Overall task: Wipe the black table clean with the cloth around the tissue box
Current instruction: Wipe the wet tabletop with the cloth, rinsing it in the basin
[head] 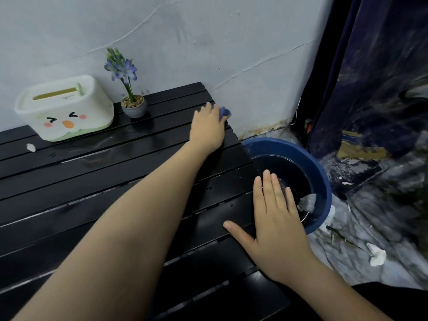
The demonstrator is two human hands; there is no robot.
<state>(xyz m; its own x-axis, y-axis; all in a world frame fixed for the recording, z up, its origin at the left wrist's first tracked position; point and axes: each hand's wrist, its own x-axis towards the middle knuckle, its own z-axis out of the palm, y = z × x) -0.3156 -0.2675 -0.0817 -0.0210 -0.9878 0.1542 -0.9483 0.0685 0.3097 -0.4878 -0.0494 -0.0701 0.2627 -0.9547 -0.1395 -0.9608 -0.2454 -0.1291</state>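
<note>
The black slatted table [81, 181] fills the left and middle of the head view. My left hand [208, 128] reaches across to the table's far right corner and presses a blue cloth [224, 113] onto the slats; only a bit of cloth shows past the fingers. The white tissue box [64, 107] with a cartoon face stands at the back left against the wall. My right hand [275, 225] lies flat, fingers spread, on the table's right edge and holds nothing. Wet streaks shine on the slats in front of the box.
A small grey pot with a blue flower [133, 105] stands between the box and my left hand. A white scrap [31, 147] lies at the left. A blue basin [322, 179] with water sits on the floor right of the table. A dark curtain [370, 89] hangs at right.
</note>
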